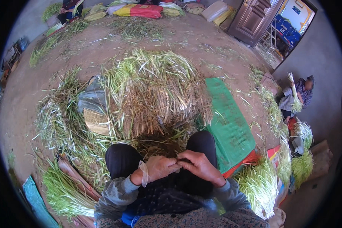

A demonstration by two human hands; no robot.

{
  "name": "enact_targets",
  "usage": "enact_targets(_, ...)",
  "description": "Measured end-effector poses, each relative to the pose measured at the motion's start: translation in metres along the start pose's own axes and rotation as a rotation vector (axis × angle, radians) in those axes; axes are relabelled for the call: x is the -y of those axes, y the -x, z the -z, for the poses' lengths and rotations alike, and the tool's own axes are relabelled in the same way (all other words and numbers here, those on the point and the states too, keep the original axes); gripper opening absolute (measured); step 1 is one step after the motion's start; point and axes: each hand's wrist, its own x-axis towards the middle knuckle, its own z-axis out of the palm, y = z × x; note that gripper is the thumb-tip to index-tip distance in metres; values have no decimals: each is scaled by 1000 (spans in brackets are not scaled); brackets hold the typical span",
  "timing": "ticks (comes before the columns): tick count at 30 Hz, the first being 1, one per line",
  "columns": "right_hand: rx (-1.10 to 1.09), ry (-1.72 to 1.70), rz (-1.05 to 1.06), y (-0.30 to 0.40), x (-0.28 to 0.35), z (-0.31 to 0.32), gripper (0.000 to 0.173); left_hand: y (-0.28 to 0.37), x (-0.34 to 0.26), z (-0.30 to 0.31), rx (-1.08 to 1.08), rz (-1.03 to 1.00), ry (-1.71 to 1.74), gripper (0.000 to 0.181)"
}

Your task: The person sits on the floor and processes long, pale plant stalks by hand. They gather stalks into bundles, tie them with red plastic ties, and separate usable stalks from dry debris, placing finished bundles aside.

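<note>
My left hand (158, 167) wears a thin translucent glove, its cuff loose at the wrist. Fingertip to fingertip with it above my lap, my right hand (201, 165) looks bare, thumb and forefinger bent inward. A small dark bit shows where they meet, too small to name; whether either hand grips it I cannot tell. Beyond my knees lies a large heap of long-leaved stalks (156, 94), like garlic chives, with brown, soil-stained lower ends towards me and green leaves away. Loose leaves and dark litter (159, 146) cover the floor between my knees.
A green woven sack (230, 122) lies right of the heap, with red ties (245, 164) by its near end. Cleaned bundles lie at right (259, 185) and left (68, 191). A co-worker (297, 91) sits at right holding a bundle; another person (69, 11) sits far left. A door (253, 20) stands open.
</note>
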Motion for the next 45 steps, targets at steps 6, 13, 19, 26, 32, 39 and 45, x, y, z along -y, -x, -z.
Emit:
enact_targets(6,99,-393,-89,-2,-39,-5,9,-3,-18,20,121,232,251,20)
enact_targets(13,-99,-779,-433,5,-56,5,5,1,-23,33,-207,611,950,18)
enact_targets(19,-299,-1421,-207,3,-37,-17,3,-5,-23,20,-541,539,992,18)
enact_targets(26,-203,-314,192,-29,-27,-19,11,-9,-32,9,-648,507,855,18)
enact_targets(32,-101,102,334,-37,-24,-15,14,-4,-28,2,-571,413,677,11)
enact_targets(39,-259,200,380,-28,-25,-32,16,-6,-26,-1,-704,462,676,13)
enact_targets(45,-285,-754,-109,-26,-36,-49,5,-4,-38,2,-613,434,809,17)
